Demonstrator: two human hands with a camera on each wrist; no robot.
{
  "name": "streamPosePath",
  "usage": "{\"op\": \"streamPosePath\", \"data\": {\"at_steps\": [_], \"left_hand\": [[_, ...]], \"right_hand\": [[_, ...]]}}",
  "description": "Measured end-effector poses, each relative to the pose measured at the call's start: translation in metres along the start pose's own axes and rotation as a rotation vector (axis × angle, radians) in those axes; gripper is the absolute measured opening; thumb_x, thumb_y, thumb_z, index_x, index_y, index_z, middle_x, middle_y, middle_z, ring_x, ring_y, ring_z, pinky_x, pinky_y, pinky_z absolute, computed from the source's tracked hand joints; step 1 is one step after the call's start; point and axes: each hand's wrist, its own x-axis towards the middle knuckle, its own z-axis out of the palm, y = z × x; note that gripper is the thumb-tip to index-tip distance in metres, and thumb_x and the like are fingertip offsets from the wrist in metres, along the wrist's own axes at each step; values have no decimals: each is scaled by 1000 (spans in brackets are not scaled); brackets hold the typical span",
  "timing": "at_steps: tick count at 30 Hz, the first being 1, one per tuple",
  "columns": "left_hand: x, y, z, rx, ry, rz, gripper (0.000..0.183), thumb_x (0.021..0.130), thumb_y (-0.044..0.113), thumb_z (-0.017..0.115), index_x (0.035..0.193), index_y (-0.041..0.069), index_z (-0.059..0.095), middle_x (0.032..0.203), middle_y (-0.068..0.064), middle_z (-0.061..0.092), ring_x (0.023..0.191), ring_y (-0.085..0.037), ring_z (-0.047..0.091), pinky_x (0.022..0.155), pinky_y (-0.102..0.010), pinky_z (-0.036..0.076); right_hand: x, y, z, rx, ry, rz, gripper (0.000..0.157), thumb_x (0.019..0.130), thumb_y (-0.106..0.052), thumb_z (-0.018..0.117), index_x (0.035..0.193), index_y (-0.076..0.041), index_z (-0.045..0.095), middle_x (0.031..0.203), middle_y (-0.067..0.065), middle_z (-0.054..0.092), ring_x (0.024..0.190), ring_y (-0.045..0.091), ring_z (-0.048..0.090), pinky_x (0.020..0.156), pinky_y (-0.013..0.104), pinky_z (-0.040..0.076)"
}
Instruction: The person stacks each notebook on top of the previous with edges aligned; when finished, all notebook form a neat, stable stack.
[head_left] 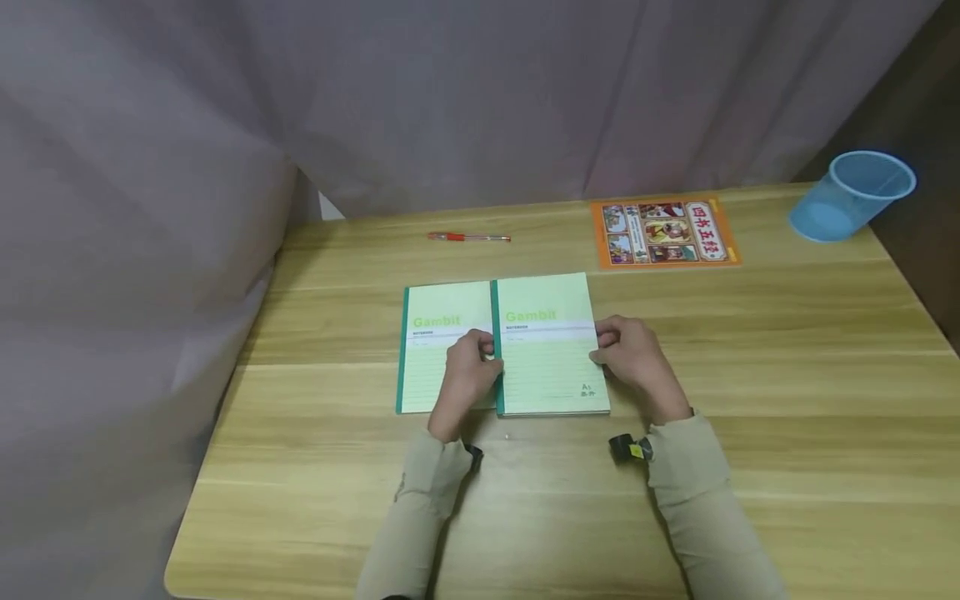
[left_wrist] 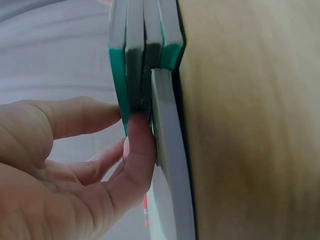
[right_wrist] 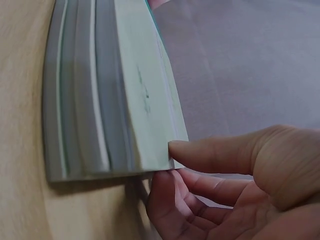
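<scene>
A stack of several pale green notebooks (head_left: pixel 551 358) with dark green spines lies in the middle of the table. Its spine side overlaps the right edge of another pale green notebook (head_left: pixel 438 379) in the head view. My left hand (head_left: pixel 470 367) pinches the stack at its spine, thumb (left_wrist: pixel 87 116) on the top cover's edge and a bent finger against the spines. On the opposite side, my right hand (head_left: pixel 633 354) pinches the stack's right edge, thumb (right_wrist: pixel 215 154) on the top cover and curled fingers below. The notebooks' layered page edges show in the right wrist view.
A red pen (head_left: pixel 468 237) lies behind the notebooks. An orange illustrated booklet (head_left: pixel 731 242) is at the table's back, right of centre. A blue mesh bin (head_left: pixel 832 212) stands at the back right corner. A grey curtain (head_left: pixel 450 108) hangs along the back and left.
</scene>
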Motion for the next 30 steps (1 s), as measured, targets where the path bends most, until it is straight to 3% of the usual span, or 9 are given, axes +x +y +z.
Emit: {"op": "streamPosePath", "data": {"at_steps": [7, 13, 17, 22, 30], "left_hand": [[-1, -2, -2, -1, -11, 5, 33, 87, -6, 67, 119, -9, 62, 102, -15, 66, 85, -23, 61, 75, -34, 55], [0, -7, -10, -27, -41, -2, 34, 94, 5, 62, 125, -9, 61, 104, -14, 66, 86, -22, 60, 72, -32, 53], [1, -12, -19, -46, -9, -7, 34, 96, 7, 60, 126, -8, 61, 105, -15, 66, 85, -21, 60, 70, -30, 52], [2, -17, -33, -80, 34, -19, 34, 96, 6, 58, 128, -7, 61, 105, -17, 66, 77, -22, 64, 64, -28, 51], [-3, -32, -56, -96, 130, -45, 37, 94, 5, 58, 128, -8, 60, 108, -21, 67, 92, -31, 66, 71, -34, 55]], "right_hand": [[-1, -2, 2, -42, 4, -14, 42, 91, 2, 65, 130, 15, 56, 108, 24, 59, 96, 33, 54, 80, 40, 48], [1, -10, 0, -70, 55, -39, 46, 90, -1, 67, 130, 15, 53, 105, 21, 59, 94, 33, 55, 82, 44, 48], [2, -17, -2, -47, 97, -47, 45, 90, -4, 65, 129, 14, 52, 101, 19, 57, 93, 32, 53, 82, 42, 48], [3, -27, 1, -15, 138, -84, 48, 92, -7, 65, 134, 14, 51, 108, 25, 63, 99, 38, 60, 90, 50, 50], [8, -46, 30, 63, 98, -129, 53, 95, -6, 63, 141, 13, 45, 115, 29, 66, 106, 41, 65, 92, 51, 51]]}}
